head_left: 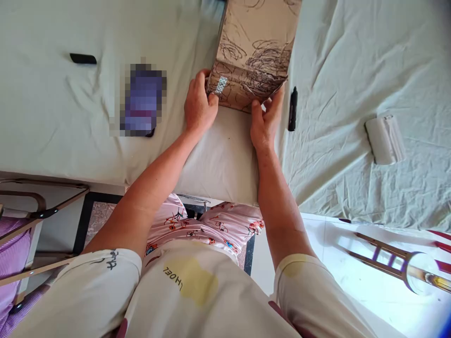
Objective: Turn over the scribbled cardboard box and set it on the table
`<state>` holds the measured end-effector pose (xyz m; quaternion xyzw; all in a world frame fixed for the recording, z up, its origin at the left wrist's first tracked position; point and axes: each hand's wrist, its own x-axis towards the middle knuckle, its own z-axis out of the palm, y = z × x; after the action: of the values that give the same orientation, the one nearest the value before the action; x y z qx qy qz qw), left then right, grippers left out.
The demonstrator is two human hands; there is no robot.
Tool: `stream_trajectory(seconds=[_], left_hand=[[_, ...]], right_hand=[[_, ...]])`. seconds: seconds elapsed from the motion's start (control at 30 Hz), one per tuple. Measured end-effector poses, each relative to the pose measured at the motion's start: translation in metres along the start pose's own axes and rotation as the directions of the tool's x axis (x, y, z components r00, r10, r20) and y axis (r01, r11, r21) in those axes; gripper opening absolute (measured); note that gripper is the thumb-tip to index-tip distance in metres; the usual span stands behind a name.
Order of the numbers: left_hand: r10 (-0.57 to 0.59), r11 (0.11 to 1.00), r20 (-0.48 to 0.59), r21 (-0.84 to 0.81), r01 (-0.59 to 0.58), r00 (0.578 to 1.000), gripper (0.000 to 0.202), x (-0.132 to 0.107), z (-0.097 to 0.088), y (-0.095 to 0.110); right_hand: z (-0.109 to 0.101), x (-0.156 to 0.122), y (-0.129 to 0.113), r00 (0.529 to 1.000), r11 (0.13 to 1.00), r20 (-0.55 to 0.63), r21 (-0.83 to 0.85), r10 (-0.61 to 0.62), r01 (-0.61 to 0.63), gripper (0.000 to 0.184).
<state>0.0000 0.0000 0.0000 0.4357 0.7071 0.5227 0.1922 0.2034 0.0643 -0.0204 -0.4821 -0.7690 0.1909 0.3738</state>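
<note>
Now the left hand (pixel 200 107) and right hand (pixel 266 121) grip the box (pixel 260 35) between fingers (pixel 201 79), scribbles (pixel 267 60) already covering much of it, the marker (pixel 292 110) lying untouched.

The single view looks from a head-worn camera, facing forward and steeply down. It sits close above the printed shirt (pixel 197 300), which fills the bottom middle, while the left hand (pixel 202 105) and right hand (pixel 264 123) lie farther out, near the top. The upper border cuts off the cardboard box (pixel 259 42). The cloth-covered worktop (pixel 334 141) spans the upper part, with floor (pixel 319 244) below at lower right.
</note>
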Motion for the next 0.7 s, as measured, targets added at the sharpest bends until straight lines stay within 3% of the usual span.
stream_trajectory(seconds=[0.13, 0.3, 0.4, 0.53, 0.6, 0.7], left_hand=[[0.022, 0.999, -0.028, -0.047, -0.024, 0.999, 0.037, -0.004, 0.002, -0.005], [0.111, 0.994, -0.045, -0.018, -0.111, 0.993, 0.034, -0.008, -0.002, -0.007], [0.176, 0.984, -0.046, 0.04, -0.174, 0.983, 0.049, -0.011, -0.001, -0.006], [0.196, 0.979, 0.012, 0.06, -0.196, 0.981, 0.088, -0.013, 0.004, -0.011], [0.203, 0.977, 0.053, 0.056, -0.206, 0.978, 0.103, -0.013, 0.006, -0.017], [0.213, 0.975, 0.069, 0.054, -0.217, 0.974, 0.109, -0.009, 0.007, -0.025]], right_hand=[[-0.009, -0.005, 0.012, 0.999, 0.979, 0.035, 0.202, -0.034, 0.026, 0.062], [-0.018, -0.004, 0.016, 0.995, 0.982, 0.094, 0.19, -0.022, 0.004, 0.077], [-0.016, -0.005, 0.015, 0.992, 0.991, 0.116, 0.134, -0.04, 0.024, 0.093], [-0.011, -0.009, 0.012, 0.993, 0.992, 0.1, 0.116, -0.062, 0.051, 0.11], [-0.009, -0.01, 0.011, 0.994, 0.99, 0.094, 0.136, -0.054, 0.041, 0.11], [-0.011, -0.009, 0.009, 0.994, 0.985, 0.095, 0.173, -0.045, 0.028, 0.105]])
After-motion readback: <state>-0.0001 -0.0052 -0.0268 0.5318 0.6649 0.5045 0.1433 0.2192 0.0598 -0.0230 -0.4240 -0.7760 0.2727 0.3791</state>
